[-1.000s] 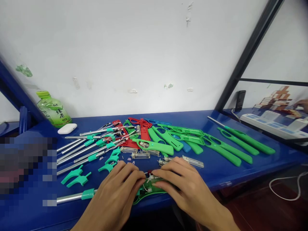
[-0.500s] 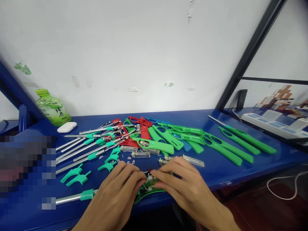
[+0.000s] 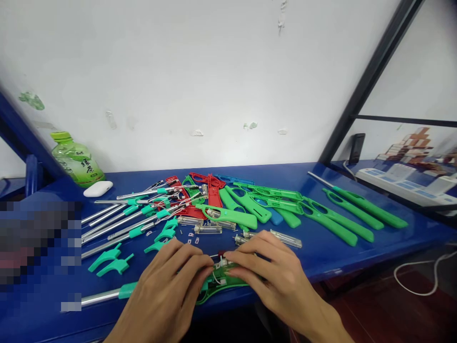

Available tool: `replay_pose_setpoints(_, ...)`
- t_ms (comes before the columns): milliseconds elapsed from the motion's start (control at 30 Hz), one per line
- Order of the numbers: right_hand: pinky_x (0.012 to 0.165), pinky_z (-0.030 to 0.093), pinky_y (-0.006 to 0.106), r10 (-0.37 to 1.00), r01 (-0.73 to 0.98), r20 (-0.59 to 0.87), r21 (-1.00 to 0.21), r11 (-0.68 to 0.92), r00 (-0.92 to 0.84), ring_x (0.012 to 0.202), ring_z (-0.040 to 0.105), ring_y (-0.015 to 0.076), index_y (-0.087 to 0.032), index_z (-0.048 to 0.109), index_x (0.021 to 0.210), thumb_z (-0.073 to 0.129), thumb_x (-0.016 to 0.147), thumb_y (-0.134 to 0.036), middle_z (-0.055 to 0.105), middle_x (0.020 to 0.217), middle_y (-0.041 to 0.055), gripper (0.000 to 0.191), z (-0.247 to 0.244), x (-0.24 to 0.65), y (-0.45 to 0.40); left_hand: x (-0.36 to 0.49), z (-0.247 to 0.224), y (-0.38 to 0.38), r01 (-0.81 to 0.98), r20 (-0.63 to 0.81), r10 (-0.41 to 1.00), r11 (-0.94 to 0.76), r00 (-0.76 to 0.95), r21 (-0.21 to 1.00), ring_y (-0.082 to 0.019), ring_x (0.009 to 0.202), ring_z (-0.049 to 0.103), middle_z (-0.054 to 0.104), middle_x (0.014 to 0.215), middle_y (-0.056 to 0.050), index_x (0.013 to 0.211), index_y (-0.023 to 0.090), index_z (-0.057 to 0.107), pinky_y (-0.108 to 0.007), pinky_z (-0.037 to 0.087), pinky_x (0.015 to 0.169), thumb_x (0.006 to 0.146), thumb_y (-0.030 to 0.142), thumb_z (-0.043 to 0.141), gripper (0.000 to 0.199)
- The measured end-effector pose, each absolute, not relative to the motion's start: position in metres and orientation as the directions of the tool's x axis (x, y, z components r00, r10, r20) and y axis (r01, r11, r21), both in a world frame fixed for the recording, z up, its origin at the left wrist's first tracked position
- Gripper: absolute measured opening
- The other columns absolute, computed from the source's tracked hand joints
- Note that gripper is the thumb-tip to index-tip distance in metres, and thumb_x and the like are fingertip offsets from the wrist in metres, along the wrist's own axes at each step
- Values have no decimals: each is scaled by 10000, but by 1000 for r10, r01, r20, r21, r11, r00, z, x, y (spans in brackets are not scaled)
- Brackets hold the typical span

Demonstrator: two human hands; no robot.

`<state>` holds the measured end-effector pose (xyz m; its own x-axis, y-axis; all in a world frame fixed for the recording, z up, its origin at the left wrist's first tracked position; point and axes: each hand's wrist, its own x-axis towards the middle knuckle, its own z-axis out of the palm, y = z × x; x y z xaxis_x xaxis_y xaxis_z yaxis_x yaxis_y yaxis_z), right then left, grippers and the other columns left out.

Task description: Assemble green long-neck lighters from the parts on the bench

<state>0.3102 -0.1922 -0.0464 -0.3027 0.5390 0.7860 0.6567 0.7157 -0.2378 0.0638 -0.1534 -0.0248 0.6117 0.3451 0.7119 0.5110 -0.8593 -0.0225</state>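
A green lighter casing (image 3: 230,285) lies open at the table's front edge, with a clear fuel tube and white wire inside. A metal rod (image 3: 102,298) with a teal collar runs left from it. My left hand (image 3: 171,281), fingers pressed together, is at the casing's left part; what its fingertips grip is hidden. With thumb and forefinger, my right hand (image 3: 274,271) pinches the clear fuel tube end in the casing. Just behind lie clear fuel tubes (image 3: 208,229), and teal triggers (image 3: 114,264) are to the left.
Metal rods with wires (image 3: 124,226) spread at left. Red casings (image 3: 215,193) and green casings (image 3: 332,221) lie across the middle and right. A green bottle (image 3: 76,162) and white case (image 3: 98,189) stand back left; a power strip (image 3: 407,188) is far right.
The fingertips of my left hand have drawn back slightly from the casing's middle, showing more of the white wire and teal part. My right hand stays nearly in place.
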Motion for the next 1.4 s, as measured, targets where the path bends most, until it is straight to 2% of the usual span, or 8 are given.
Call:
replay_pose_setpoints(167, 789, 591, 353, 530, 655, 785, -220, 723, -320, 877, 748, 193, -199, 855, 1246, 700, 1205, -303, 845, 1020, 34, 191, -44, 310, -193, 61, -29, -155, 496, 719, 318, -867, 619, -44, -145, 921, 709, 794, 1000, 50, 1173, 234, 689, -304, 529, 1033, 1243, 106, 446, 283)
replay_pose_setpoints(533, 761, 602, 336, 508, 642, 802, -215, 736, -313, 852, 757, 184, -198, 862, 1213, 707, 1202, -310, 856, 1001, 31, 192, -41, 308, -192, 63, -28, -157, 497, 733, 322, -867, 600, -26, -164, 911, 723, 802, 991, 33, 1134, 231, 686, -320, 561, 983, 1201, 64, 498, 260)
replay_pose_setpoints(667, 764, 607, 334, 497, 635, 809, -211, 743, -313, 855, 763, 183, -186, 859, 1207, 700, 1207, -305, 863, 998, 33, 198, -41, 308, -192, 63, -28, -157, 494, 724, 331, -869, 605, -15, -157, 928, 723, 798, 1000, 30, 1149, 228, 699, -303, 551, 1013, 1215, 76, 482, 274)
replay_pose_setpoints(1000, 763, 619, 335, 496, 630, 808, -211, 748, -318, 863, 774, 182, -177, 861, 1209, 722, 1196, -305, 871, 1012, 34, 190, -42, 309, -192, 62, -29, -159, 475, 720, 332, -880, 610, 3, -136, 906, 703, 792, 1006, 44, 1132, 233, 691, -272, 541, 976, 1234, 87, 458, 294)
replay_pose_setpoints(1167, 770, 636, 351, 518, 634, 800, -237, 736, -303, 851, 784, 189, -179, 859, 1198, 715, 1204, -327, 878, 994, 36, 207, -42, 308, -193, 62, -28, -158, 475, 718, 332, -880, 611, 3, -141, 894, 722, 808, 1017, 53, 1138, 240, 698, -304, 545, 988, 1228, 84, 463, 296)
replay_pose_setpoints(1400, 778, 633, 370, 570, 639, 772, -292, 711, -281, 857, 803, 203, -198, 857, 1221, 682, 1225, -322, 900, 1020, 38, 214, -40, 308, -195, 63, -25, -160, 486, 717, 387, -871, 580, 77, -131, 903, 744, 800, 1020, 48, 1185, 263, 650, -299, 552, 1009, 1249, 153, 451, 236)
